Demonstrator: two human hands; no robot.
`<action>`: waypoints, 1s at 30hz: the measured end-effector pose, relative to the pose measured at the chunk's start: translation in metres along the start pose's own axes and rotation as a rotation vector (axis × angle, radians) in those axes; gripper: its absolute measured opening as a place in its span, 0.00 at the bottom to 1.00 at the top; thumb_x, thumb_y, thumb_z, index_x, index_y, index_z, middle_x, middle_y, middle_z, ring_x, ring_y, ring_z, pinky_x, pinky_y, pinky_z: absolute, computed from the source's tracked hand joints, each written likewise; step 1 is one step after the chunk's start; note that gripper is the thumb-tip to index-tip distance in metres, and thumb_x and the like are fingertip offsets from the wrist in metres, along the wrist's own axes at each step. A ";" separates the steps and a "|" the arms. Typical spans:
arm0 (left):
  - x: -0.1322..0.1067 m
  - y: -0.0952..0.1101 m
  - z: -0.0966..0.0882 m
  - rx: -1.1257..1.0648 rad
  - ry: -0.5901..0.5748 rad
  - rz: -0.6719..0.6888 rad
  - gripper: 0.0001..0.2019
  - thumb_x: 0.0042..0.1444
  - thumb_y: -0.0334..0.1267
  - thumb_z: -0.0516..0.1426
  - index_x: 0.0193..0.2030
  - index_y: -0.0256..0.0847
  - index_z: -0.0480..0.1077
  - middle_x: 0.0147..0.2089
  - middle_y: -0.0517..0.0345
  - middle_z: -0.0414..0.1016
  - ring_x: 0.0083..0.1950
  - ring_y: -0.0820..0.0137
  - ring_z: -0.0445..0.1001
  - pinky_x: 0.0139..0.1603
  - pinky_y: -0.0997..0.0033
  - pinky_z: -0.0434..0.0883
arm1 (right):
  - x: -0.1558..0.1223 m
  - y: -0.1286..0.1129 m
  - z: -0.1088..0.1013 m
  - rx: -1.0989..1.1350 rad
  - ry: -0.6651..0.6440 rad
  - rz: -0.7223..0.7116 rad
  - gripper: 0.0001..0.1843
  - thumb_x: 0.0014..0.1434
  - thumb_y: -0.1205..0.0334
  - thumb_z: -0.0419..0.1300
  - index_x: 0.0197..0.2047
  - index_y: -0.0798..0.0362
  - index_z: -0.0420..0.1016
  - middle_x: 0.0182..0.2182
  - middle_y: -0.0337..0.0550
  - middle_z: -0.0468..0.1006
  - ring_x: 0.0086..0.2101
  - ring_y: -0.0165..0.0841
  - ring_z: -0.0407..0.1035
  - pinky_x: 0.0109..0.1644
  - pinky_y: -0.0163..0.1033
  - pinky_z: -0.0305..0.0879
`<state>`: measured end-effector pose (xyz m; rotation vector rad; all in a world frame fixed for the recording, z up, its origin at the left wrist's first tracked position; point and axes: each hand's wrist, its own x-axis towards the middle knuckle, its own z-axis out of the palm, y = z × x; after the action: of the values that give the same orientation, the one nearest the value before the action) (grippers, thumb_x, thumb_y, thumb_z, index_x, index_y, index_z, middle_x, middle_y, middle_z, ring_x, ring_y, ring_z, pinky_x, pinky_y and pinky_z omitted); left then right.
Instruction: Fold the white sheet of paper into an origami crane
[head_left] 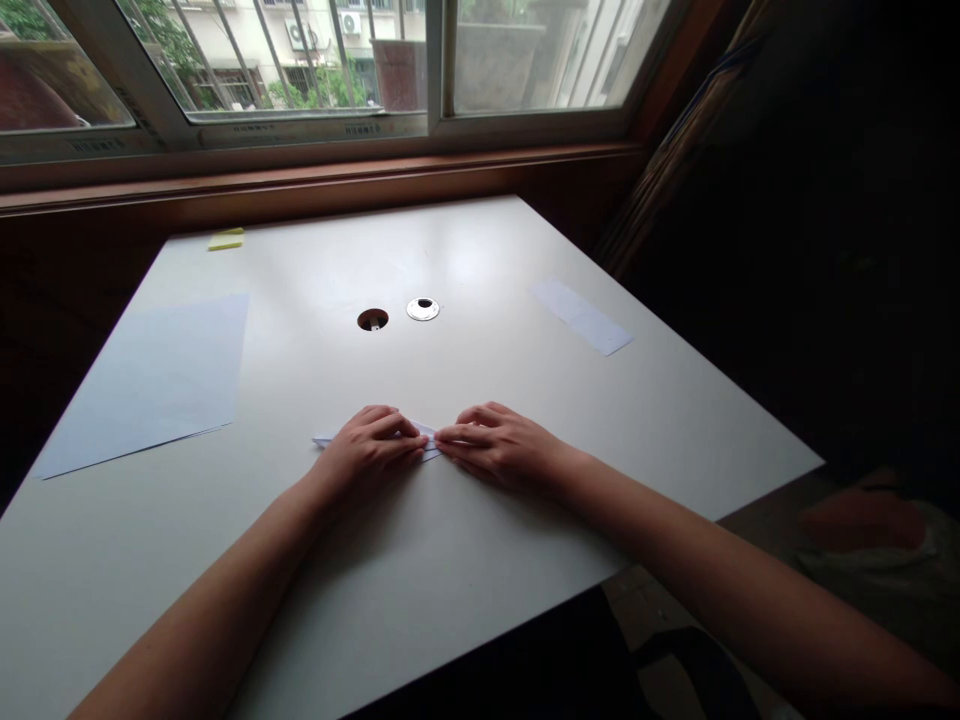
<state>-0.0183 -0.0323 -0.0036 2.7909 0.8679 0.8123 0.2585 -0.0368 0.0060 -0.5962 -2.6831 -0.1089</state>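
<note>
A small folded sheet of white paper [430, 443] lies low on the table, mostly covered by my hands. My left hand [377, 440] is closed with its fingertips pressed on the paper, and one pointed end of it sticks out beyond the wrist on the left. From the other side my right hand [495, 443] pinches the paper, its fingertips almost meeting those of the left. Creases show in the short stretch between the two hands. The rest of the folded shape is hidden under the fingers.
On the white table [480, 600] sheets of paper [157, 380] lie at the left, and a paper strip [583, 316] at the right. A round cable hole [373, 320] sits beside its metal cover [423, 309]. Yellow sticky notes [226, 240] lie near the back edge, below the window.
</note>
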 end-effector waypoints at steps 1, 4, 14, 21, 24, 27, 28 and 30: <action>0.000 -0.001 0.000 0.011 0.002 0.004 0.10 0.63 0.36 0.60 0.50 0.50 0.78 0.42 0.56 0.80 0.44 0.68 0.75 0.56 0.58 0.72 | 0.000 0.000 0.000 -0.004 0.001 -0.006 0.18 0.71 0.63 0.53 0.61 0.50 0.72 0.54 0.46 0.79 0.48 0.36 0.68 0.49 0.43 0.64; -0.001 -0.004 0.000 0.019 -0.001 0.014 0.10 0.64 0.36 0.59 0.50 0.50 0.77 0.44 0.59 0.81 0.44 0.70 0.77 0.64 0.54 0.67 | 0.000 0.000 -0.001 -0.011 -0.010 -0.014 0.18 0.72 0.64 0.52 0.61 0.51 0.72 0.56 0.46 0.78 0.52 0.37 0.68 0.51 0.44 0.64; 0.000 -0.004 -0.005 0.069 -0.002 -0.010 0.11 0.65 0.37 0.58 0.51 0.52 0.77 0.48 0.61 0.82 0.49 0.70 0.79 0.67 0.55 0.64 | -0.001 -0.009 -0.002 0.051 -0.048 0.035 0.20 0.70 0.64 0.52 0.63 0.54 0.70 0.59 0.48 0.75 0.53 0.38 0.67 0.54 0.46 0.64; 0.002 -0.004 -0.007 0.148 0.050 -0.024 0.09 0.63 0.39 0.60 0.48 0.50 0.78 0.48 0.60 0.83 0.51 0.66 0.79 0.65 0.53 0.67 | 0.001 -0.016 -0.005 0.044 -0.044 0.059 0.23 0.69 0.65 0.53 0.65 0.56 0.68 0.57 0.51 0.76 0.51 0.40 0.68 0.53 0.48 0.64; 0.000 -0.006 -0.009 0.176 0.050 -0.029 0.08 0.63 0.39 0.61 0.47 0.50 0.79 0.49 0.59 0.83 0.52 0.65 0.79 0.64 0.53 0.68 | 0.001 -0.017 -0.006 0.040 -0.042 0.062 0.21 0.69 0.65 0.52 0.63 0.57 0.69 0.57 0.51 0.77 0.50 0.41 0.68 0.52 0.48 0.64; -0.002 -0.009 -0.010 0.179 0.044 -0.041 0.07 0.63 0.40 0.61 0.46 0.49 0.79 0.49 0.60 0.82 0.53 0.64 0.79 0.64 0.53 0.68 | 0.000 -0.017 -0.005 0.048 -0.036 0.064 0.20 0.69 0.65 0.52 0.62 0.57 0.70 0.56 0.50 0.77 0.50 0.41 0.68 0.52 0.48 0.64; -0.003 -0.009 -0.010 0.176 0.043 -0.045 0.08 0.63 0.40 0.61 0.47 0.49 0.78 0.49 0.60 0.82 0.53 0.64 0.79 0.64 0.53 0.68 | 0.000 -0.017 -0.005 0.053 -0.034 0.068 0.20 0.69 0.65 0.52 0.62 0.56 0.70 0.56 0.50 0.77 0.50 0.41 0.68 0.52 0.48 0.64; -0.003 -0.010 -0.009 0.167 0.048 -0.047 0.08 0.62 0.40 0.61 0.48 0.49 0.78 0.50 0.60 0.82 0.54 0.63 0.79 0.63 0.53 0.68 | 0.001 -0.018 -0.003 0.063 -0.030 0.085 0.20 0.69 0.65 0.52 0.61 0.57 0.71 0.56 0.50 0.78 0.49 0.40 0.68 0.52 0.47 0.64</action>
<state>-0.0307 -0.0261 0.0003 2.8902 1.0517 0.8392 0.2511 -0.0535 0.0090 -0.6960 -2.6739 0.0081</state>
